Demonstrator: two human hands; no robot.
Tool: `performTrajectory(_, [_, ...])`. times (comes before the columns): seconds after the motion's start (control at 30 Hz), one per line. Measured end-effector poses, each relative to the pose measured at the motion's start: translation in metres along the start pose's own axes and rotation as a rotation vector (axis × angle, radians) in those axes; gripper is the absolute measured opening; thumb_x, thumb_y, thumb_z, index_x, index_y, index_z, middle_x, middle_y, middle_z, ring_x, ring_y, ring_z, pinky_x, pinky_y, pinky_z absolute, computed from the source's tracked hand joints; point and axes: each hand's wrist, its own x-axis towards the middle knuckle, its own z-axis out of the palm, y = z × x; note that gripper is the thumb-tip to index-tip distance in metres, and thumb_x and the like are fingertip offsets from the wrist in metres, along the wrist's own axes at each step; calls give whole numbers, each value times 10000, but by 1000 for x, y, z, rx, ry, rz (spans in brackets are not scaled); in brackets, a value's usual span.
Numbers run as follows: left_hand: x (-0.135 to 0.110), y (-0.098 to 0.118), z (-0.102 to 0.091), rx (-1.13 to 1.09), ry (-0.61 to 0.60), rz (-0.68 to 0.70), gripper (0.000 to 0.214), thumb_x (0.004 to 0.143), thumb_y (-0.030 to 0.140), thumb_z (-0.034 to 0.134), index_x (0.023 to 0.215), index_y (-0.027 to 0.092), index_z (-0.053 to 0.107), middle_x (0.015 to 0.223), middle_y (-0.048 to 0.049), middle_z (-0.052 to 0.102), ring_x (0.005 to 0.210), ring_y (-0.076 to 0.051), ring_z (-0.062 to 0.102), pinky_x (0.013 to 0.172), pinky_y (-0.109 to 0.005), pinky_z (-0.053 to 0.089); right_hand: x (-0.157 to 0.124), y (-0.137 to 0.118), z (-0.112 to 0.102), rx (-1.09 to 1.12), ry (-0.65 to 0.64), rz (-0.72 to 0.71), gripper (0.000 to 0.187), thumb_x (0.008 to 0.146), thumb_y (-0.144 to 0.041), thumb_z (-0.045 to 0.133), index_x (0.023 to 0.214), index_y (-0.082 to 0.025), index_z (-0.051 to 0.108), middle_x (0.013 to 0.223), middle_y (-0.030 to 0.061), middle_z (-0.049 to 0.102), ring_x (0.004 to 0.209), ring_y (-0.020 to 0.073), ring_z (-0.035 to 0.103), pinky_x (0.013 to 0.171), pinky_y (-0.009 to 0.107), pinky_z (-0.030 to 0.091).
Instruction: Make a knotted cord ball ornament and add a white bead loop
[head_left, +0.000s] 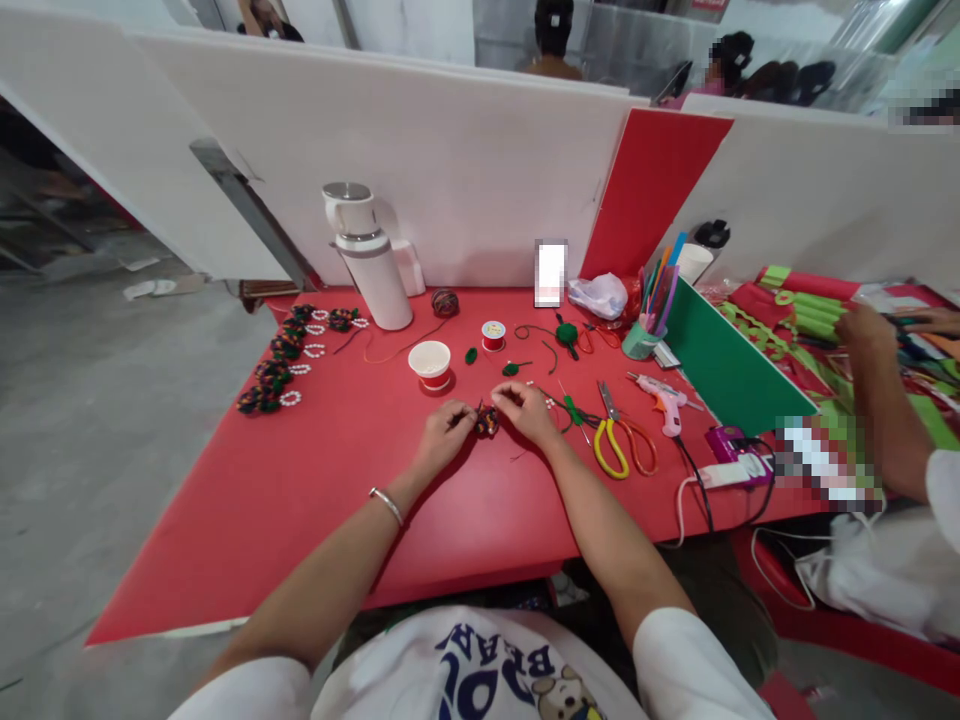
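My left hand [448, 432] pinches the left side of a small, dark multicoloured yarn piece [488, 422] just above the red table. My right hand [529, 410] is closed at the fingertips by the piece's upper right; what it grips is too small to tell. White beads [550, 402] and dark strands lie right of that hand. A white bowl [430, 360] stands beyond my left hand. Similar yarn pieces with white bead loops [271, 372] lie in a row at the table's left side. Scissors [611, 440] with yellow and orange handles rest to the right.
On the red table [315, 500] are a white flask [375, 275], a yarn ball [445, 302], a thread spool [493, 336], green yarn [566, 334], a pink glue gun [664, 398] and a pen cup [640, 341]. A green divider [731, 355] separates a co-worker's arm [885, 400] at right.
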Motion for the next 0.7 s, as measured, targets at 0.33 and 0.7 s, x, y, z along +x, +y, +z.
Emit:
performTrajectory(0.33, [-2, 1, 1, -31, -21, -15, 194, 877, 282, 593, 731, 187, 679, 747, -37, 681, 688, -160, 615, 692, -294, 496, -1, 3, 2, -73, -127, 45, 272, 867, -396, 741, 1047, -194, 774, 917, 35, 727, 804, 148, 628, 761, 269, 490])
performTrajectory(0.7, [0, 4, 2, 104, -28, 25, 183, 873, 248, 585, 714, 194, 657, 730, -23, 655, 703, -163, 598, 704, -298, 474, -7, -2, 10, -396, -79, -200, 170, 940, -283, 698, 806, -181, 673, 839, 25, 632, 799, 155, 585, 741, 272, 424])
